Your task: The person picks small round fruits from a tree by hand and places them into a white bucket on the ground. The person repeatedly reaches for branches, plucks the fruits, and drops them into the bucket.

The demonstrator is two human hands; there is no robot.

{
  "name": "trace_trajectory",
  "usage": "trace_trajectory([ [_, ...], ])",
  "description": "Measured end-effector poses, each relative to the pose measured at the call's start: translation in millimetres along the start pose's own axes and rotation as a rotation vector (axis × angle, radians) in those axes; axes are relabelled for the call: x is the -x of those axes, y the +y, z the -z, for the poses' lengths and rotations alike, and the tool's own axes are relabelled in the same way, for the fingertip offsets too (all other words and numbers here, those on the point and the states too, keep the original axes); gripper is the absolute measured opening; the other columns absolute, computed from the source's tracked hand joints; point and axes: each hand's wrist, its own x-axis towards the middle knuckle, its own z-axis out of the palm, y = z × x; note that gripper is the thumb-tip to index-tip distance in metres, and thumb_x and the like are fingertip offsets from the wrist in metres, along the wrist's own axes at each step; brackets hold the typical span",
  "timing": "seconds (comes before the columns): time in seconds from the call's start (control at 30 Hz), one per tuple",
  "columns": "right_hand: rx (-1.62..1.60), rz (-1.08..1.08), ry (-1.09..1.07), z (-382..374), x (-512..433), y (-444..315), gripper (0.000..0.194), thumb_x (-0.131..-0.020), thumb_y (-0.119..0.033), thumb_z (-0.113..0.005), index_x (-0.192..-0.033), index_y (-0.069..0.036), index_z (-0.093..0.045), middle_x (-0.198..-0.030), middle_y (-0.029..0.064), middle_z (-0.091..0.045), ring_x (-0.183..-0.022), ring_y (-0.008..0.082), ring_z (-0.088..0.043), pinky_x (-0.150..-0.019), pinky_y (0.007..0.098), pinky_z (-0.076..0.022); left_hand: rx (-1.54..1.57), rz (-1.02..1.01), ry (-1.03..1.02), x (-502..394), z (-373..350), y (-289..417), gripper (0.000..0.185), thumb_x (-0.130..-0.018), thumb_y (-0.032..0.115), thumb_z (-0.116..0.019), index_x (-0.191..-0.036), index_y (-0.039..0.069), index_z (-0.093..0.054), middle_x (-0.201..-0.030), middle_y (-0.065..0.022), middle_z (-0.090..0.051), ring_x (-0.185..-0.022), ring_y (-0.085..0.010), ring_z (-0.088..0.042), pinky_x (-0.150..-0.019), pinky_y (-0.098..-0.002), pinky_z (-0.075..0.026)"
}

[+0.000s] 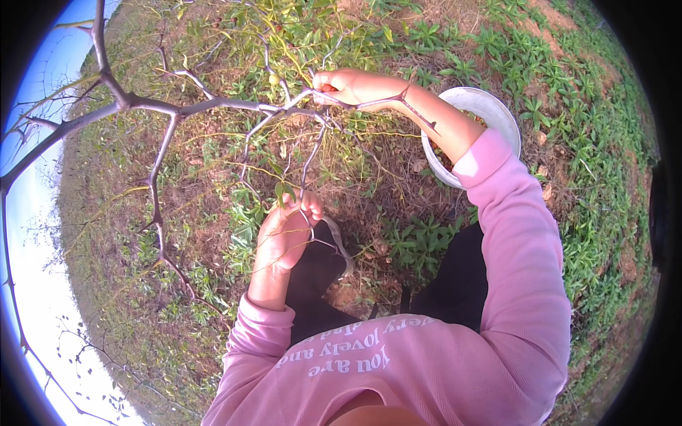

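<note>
At the upper middle, my right hand [349,88] has its fingers curled round a small reddish fruit [329,88], close beside a forked branch [240,103]. A thin side shoot crosses in front of that wrist. Lower and to the left, my left hand [286,229] is closed on a thin twig [304,183] that hangs from the same branch. Some of its fingertips are hidden. One yellow-green round fruit [274,79] hangs to the left of my right hand.
A white bucket [510,120] holding several small red and green fruits [442,158] stands at the right, partly behind my right forearm. Bare, thorny-looking branches [154,186] spread across the left side. Low green weeds [421,242] and dry grass cover the soil.
</note>
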Motion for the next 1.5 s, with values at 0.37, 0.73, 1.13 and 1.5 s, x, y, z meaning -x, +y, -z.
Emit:
trace_trajectory([
  [0.37, -0.488, -0.077, -0.068, 16.5, 20.3, -7.3, 0.022, -0.101, -0.026, -0.047, -0.110, -0.008, -0.055, -0.083, -0.0013, -0.053, -0.070, 0.0095, -0.044, -0.065, 0.0263, -0.0396, -0.001, -0.010, 0.032, -0.7, -0.4, -1.1, 0.018, -0.086, 0.022, -0.061, -0.083, 0.011, -0.049, -0.086, -0.0035, -0.048, -0.090, -0.0212, -0.051, -0.086, -0.0334, -0.043],
  [0.73, -0.077, -0.316, 0.292, 90.7, 185.8, 30.8, 0.024, -0.098, -0.024, -0.052, -0.115, -0.007, -0.057, -0.081, 0.0004, -0.053, -0.067, 0.0073, -0.048, -0.062, 0.0248, -0.0403, 0.005, -0.017, 0.031, -1.2, 1.1, -0.8, 0.019, -0.086, 0.022, -0.061, -0.082, 0.009, -0.048, -0.085, -0.0052, -0.048, -0.088, -0.0206, -0.051, -0.084, -0.0328, -0.043],
  [1.13, 0.009, 0.375, 0.595, 51.8, 81.8, -54.5, 0.018, -0.091, -0.014, -0.065, -0.108, -0.006, -0.066, -0.093, -0.0017, -0.065, -0.081, 0.0053, -0.057, -0.074, 0.0214, -0.0461, 0.002, -0.002, 0.008, -0.6, 4.0, 0.5, 0.016, -0.086, 0.020, -0.062, -0.085, 0.009, -0.050, -0.086, -0.0051, -0.051, -0.090, -0.0224, -0.053, -0.084, -0.0326, -0.043],
  [1.5, 0.571, 0.492, 0.364, 12.6, 0.8, -92.6, 0.032, -0.082, -0.024, -0.071, -0.112, -0.016, -0.065, -0.091, 0.0056, -0.063, -0.088, 0.0237, -0.061, -0.076, 0.0388, -0.0475, -0.010, -0.013, 0.002, 1.0, 0.3, 1.7, 0.014, -0.087, 0.019, -0.063, -0.089, 0.011, -0.052, -0.085, -0.0032, -0.051, -0.090, -0.0201, -0.054, -0.082, -0.0318, -0.044],
])
